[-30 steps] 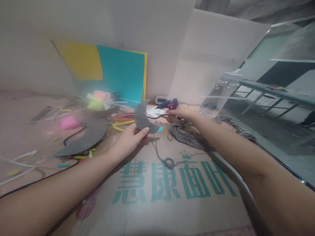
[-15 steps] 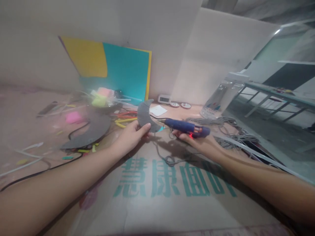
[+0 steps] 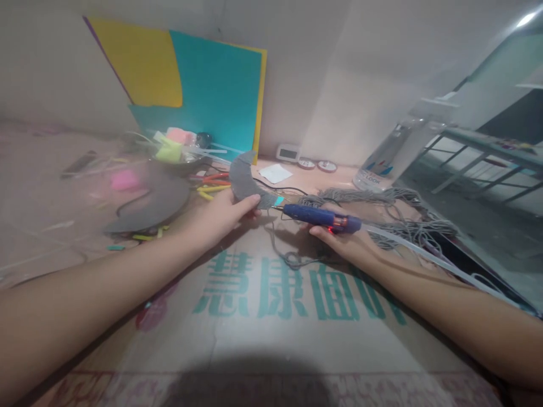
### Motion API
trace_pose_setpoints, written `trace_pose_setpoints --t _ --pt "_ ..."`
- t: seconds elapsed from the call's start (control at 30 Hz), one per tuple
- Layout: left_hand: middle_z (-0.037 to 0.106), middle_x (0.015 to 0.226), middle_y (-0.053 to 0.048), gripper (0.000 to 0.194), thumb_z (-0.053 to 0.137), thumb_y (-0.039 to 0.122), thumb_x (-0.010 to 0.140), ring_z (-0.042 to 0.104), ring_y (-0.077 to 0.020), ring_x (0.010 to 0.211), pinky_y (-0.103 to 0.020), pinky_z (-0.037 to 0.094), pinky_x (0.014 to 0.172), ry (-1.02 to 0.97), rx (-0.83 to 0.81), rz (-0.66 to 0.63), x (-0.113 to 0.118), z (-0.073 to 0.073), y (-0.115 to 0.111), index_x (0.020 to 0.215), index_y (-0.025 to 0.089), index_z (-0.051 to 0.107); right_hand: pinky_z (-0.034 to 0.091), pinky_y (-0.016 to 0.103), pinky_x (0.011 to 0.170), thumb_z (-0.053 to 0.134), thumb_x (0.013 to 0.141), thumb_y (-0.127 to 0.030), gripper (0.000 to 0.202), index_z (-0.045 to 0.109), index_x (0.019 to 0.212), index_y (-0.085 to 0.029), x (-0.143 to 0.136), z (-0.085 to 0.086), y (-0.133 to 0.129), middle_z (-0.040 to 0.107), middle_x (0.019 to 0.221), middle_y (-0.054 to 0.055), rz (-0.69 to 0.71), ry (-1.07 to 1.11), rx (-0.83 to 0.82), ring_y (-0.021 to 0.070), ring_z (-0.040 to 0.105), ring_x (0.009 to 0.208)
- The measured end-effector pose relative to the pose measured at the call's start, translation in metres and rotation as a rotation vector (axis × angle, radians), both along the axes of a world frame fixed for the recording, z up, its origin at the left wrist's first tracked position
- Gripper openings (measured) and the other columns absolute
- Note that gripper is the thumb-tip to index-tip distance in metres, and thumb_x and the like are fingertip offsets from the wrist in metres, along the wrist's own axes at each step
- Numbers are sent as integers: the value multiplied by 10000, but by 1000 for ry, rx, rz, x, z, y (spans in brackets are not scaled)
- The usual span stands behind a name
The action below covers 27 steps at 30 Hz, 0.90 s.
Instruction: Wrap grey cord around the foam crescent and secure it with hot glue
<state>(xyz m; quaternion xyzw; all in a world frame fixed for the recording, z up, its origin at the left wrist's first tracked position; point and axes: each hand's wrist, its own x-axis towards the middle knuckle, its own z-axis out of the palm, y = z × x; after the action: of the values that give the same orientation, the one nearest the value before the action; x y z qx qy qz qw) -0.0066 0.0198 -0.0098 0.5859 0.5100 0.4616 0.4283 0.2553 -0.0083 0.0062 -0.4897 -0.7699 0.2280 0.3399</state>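
Between the thumb and fingers of my left hand is a grey crescent-shaped piece, its upper tip pointing up. My right hand is wrapped round a blue glue gun with a small red light lit. The metal nozzle lies at the crescent's lower right end; whether it touches is hard to tell. A small teal scrap shows just above the nozzle. Grey cord hangs below the crescent and lies loosely on the printed cardboard. A white glue stick trails from the gun's back.
Larger grey crescent and pink piece lie left. Yellow-handled scissors sit behind my left hand. Yellow and teal sheets lean on the wall. A clear bottle and bundled grey cord stand right.
The view has tilted down slightly. The crescent has turned so its lower end points more to the right, and the glue gun's nozzle now sits lower against that end.
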Motion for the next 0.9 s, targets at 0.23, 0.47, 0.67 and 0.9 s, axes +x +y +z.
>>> trace_pose_setpoints --t 0.23,0.47,0.67,0.9 --pt "689 718 -47 336 714 477 727 590 -154 622 -253 472 555 -108 -55 6 3 1 -3 840 164 666 491 325 598 676 784 -469 258 589 769 -227 -5 5 0 646 706 13 -38 -22 -42 203 616 655" --pt "676 726 -38 339 684 500 761 581 -144 637 -247 476 568 -88 -45 -32 1 -4 2 844 172 667 480 309 552 689 735 -459 259 568 772 -233 -10 6 -1 621 666 -2 -72 0 -43 188 591 604" --pt "677 727 -28 310 669 479 787 585 -138 640 -231 465 557 -86 -42 -54 1 -2 1 870 180 671 501 320 584 674 758 -480 271 577 764 -228 -6 2 3 635 699 14 -77 -54 -10 198 609 638" --pt "678 715 -41 327 723 470 720 582 -146 613 -252 500 555 -148 -86 5 5 1 -4 845 173 666 508 329 589 666 718 -466 268 541 740 -230 -14 8 0 627 680 17 -83 -7 -14 202 608 631"
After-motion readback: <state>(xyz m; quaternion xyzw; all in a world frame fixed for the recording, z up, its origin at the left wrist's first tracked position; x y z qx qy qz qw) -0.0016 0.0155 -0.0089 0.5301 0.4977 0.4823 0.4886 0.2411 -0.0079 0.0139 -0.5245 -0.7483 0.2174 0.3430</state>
